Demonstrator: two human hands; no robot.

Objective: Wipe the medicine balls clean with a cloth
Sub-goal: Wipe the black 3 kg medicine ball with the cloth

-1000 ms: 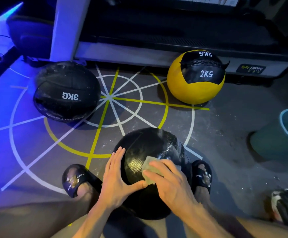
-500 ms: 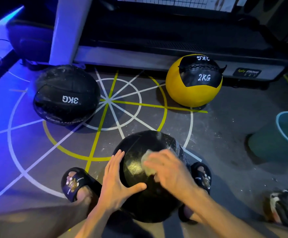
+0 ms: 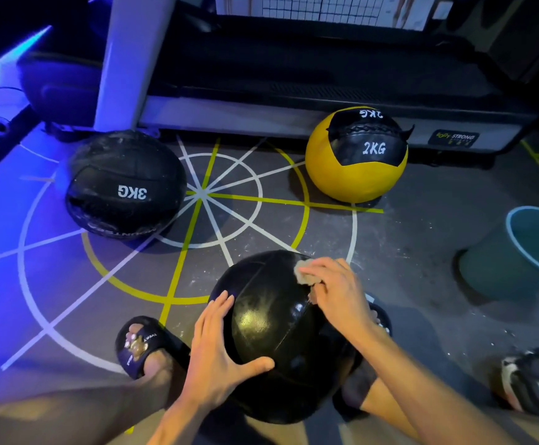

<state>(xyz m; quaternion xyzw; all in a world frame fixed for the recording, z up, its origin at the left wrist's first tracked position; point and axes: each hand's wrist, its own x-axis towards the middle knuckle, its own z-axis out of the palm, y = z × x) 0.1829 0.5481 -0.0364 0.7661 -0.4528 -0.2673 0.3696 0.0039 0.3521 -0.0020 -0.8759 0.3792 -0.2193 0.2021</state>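
So the black ball [image 3: 281, 335] sits on the floor [image 3: 406, 239] between the person's feet, pretty shiny in spots. Right hand [image 3: 335, 290] pinches a small cloth [image 3: 303, 275] against its upper right side. Left hand [image 3: 220, 351] lies flat on the left side, fingers straight, thumb spread. Further back there's a 3KG ball [image 3: 123, 184] on the left and a yellow 2KG ball [image 3: 356, 155] on the right. Teal bucket [image 3: 518, 248] at far right.
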